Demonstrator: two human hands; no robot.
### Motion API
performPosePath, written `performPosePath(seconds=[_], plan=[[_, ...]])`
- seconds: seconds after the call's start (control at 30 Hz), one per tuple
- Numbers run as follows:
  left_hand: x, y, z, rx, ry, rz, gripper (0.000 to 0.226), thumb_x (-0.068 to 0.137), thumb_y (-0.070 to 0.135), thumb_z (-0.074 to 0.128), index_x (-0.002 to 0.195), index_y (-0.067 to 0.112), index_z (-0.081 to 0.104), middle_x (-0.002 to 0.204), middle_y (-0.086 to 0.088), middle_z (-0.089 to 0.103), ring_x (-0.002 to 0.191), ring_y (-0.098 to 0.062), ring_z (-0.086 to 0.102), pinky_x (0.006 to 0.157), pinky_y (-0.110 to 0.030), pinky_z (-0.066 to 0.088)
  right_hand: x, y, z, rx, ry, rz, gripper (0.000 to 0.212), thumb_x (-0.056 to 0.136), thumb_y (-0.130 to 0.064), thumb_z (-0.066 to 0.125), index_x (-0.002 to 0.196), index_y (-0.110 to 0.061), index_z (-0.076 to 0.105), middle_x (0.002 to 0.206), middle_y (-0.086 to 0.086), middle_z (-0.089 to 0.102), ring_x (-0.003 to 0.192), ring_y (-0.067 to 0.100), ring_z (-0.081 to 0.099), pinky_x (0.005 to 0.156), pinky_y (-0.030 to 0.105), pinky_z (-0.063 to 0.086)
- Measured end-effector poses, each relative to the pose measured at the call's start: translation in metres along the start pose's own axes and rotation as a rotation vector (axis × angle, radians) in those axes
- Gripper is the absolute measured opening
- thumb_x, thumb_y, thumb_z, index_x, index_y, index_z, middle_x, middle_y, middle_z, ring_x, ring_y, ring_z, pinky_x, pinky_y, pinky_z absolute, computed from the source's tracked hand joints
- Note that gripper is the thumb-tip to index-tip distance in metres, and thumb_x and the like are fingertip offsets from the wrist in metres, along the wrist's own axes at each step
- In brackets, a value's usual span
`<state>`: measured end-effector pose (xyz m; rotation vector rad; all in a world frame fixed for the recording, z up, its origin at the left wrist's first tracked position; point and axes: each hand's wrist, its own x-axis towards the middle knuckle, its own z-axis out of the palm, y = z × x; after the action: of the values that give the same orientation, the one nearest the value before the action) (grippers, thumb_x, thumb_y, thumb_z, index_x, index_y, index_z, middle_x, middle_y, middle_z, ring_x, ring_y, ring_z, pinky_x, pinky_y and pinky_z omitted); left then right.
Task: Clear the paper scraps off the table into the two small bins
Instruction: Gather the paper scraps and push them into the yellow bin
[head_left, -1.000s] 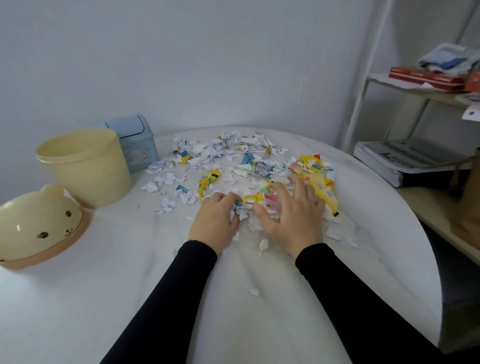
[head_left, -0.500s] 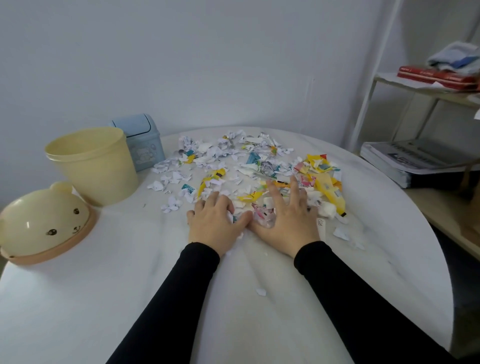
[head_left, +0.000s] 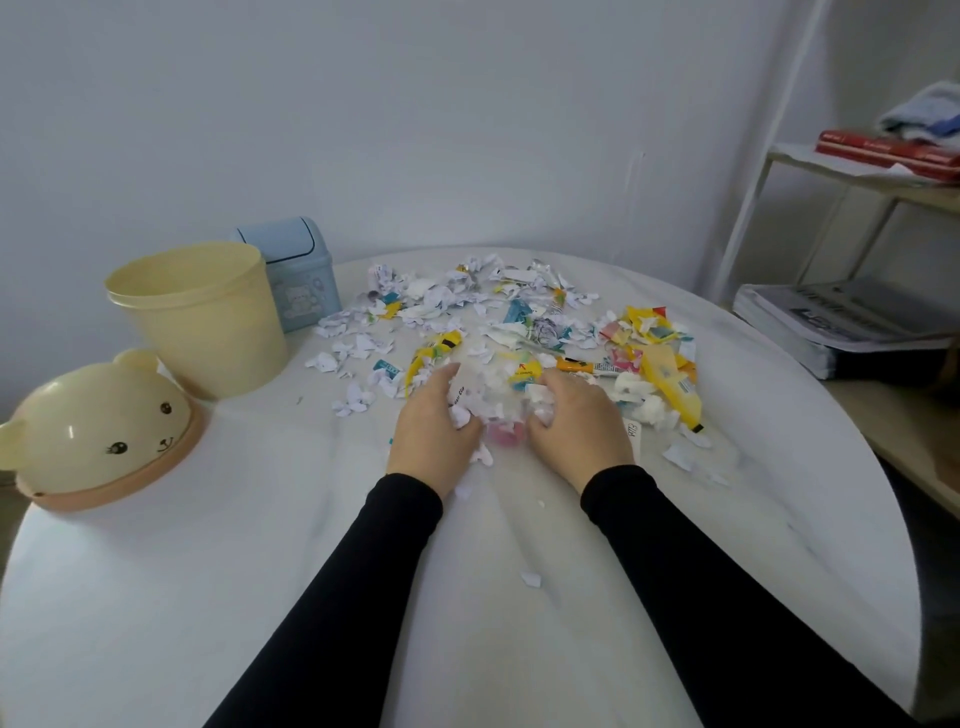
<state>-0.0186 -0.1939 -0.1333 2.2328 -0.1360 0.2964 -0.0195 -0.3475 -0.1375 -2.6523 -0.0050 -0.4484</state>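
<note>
A round white table (head_left: 260, 597) fills most of the head view, set against a pale wall. To the right stands a white shelf rack (head_left: 769, 156) with red books (head_left: 883, 151) on its upper board and a thick stack of papers (head_left: 836, 322) lower down. At the table's far left an open cream bin (head_left: 202, 317) stands upright, and a smaller blue bin (head_left: 298, 270) with a swing lid sits just behind it, touching or nearly so. A cream bear-face lid (head_left: 98, 431) lies near the left edge, in front of the cream bin. Paper scraps (head_left: 519, 322), white, yellow and blue, are strewn across the far middle of the table. Both arms wear black sleeves. The left hand (head_left: 434, 439) and right hand (head_left: 579, 426) curl inward facing each other, cupping a heap of scraps (head_left: 493, 400) between them. A single scrap (head_left: 531, 578) lies apart, nearer the person
</note>
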Motion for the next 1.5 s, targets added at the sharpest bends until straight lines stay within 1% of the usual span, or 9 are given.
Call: performPosePath(seconds=[0.2,0.33,0.67,0.83,1.1,1.2,1.3,1.43,1.5], plan=[[0.000,-0.001,-0.005,-0.149,0.123,-0.091,0.045,0.088,0.004,0.047,0.132,0.012,0.047,0.124,-0.003,0.058,0.109,-0.022,0.053,0.070,-0.005,0.034,-0.002,0.000,-0.004,0.132,0.085,0.000,0.037,0.085,-0.013,0.059,0.121,-0.012,0.052,0.119,0.007,0.052,0.108,0.027,0.052,0.093,0.036,0.044],[-0.001,-0.002,-0.009,-0.196,0.179,-0.172,0.050,0.093,0.009,0.047,0.142,0.013,0.037,0.141,-0.003,0.048,0.130,-0.023,0.044,0.110,-0.030,0.034,-0.003,-0.002,-0.005,0.131,0.093,0.014,0.039,0.088,-0.011,0.057,0.126,-0.011,0.050,0.123,0.008,0.052,0.112,0.026,0.051,0.095,0.034,0.042],[-0.012,0.001,-0.011,-0.417,0.287,-0.123,0.038,0.093,-0.004,0.043,0.126,0.013,0.050,0.113,0.002,0.058,0.093,-0.011,0.055,0.060,0.005,0.038,-0.015,-0.013,-0.013,0.097,0.162,0.059,0.032,0.085,-0.020,0.055,0.116,-0.014,0.061,0.107,0.004,0.067,0.098,0.025,0.060,0.082,0.031,0.047],[-0.008,-0.001,-0.011,-0.461,0.325,-0.152,0.029,0.096,0.004,0.045,0.124,0.009,0.050,0.118,0.001,0.056,0.109,-0.017,0.053,0.088,-0.019,0.042,-0.013,-0.013,-0.013,0.216,0.169,0.094,0.036,0.083,-0.020,0.056,0.117,-0.012,0.062,0.109,0.005,0.067,0.100,0.024,0.060,0.085,0.029,0.047],[-0.011,-0.003,-0.020,-0.529,0.306,-0.207,0.016,0.098,0.021,0.044,0.109,0.012,0.053,0.100,0.001,0.060,0.083,-0.009,0.054,0.071,-0.016,0.042,0.008,-0.051,-0.019,0.308,0.192,-0.053,0.027,0.083,-0.018,0.056,0.108,-0.010,0.061,0.056,0.003,0.049,0.043,0.010,0.035,0.048,0.020,0.028],[-0.009,-0.006,-0.037,-0.414,0.241,-0.188,0.039,0.097,0.038,0.043,0.124,0.011,0.050,0.119,-0.010,0.061,0.104,-0.024,0.059,0.086,-0.033,0.049,0.019,-0.069,-0.022,0.345,0.191,-0.084,0.038,0.085,-0.018,0.055,0.121,-0.009,0.058,0.053,0.003,0.045,0.043,0.013,0.037,0.050,0.022,0.038],[-0.001,-0.010,-0.060,-0.322,0.231,-0.140,0.038,0.097,0.039,0.042,0.120,0.011,0.053,0.105,-0.009,0.062,0.101,-0.032,0.056,0.082,-0.034,0.044,0.024,-0.090,-0.027,0.447,0.181,-0.069,0.044,0.086,-0.019,0.055,0.129,-0.009,0.054,0.061,0.012,0.054,0.053,0.021,0.051,0.063,0.026,0.044],[0.015,-0.002,-0.092,-0.360,0.285,-0.044,0.031,0.096,0.040,0.044,0.106,0.012,0.057,0.106,-0.021,0.062,0.078,-0.029,0.052,0.070,-0.030,0.040,0.038,-0.118,-0.028,0.550,0.168,-0.104,0.023,0.087,-0.018,0.054,0.109,-0.016,0.061,0.068,0.000,0.048,0.060,0.017,0.051,0.067,0.020,0.039],[0.024,0.005,-0.108,-0.381,0.307,-0.013,0.033,0.096,0.039,0.045,0.102,0.009,0.056,0.085,-0.012,0.056,0.070,-0.018,0.044,0.067,-0.031,0.039,0.047,-0.137,-0.029,0.609,0.187,-0.109,0.017,0.085,-0.015,0.053,0.070,-0.023,0.051,0.063,-0.005,0.042,0.053,0.008,0.041,0.052,0.006,0.031]])
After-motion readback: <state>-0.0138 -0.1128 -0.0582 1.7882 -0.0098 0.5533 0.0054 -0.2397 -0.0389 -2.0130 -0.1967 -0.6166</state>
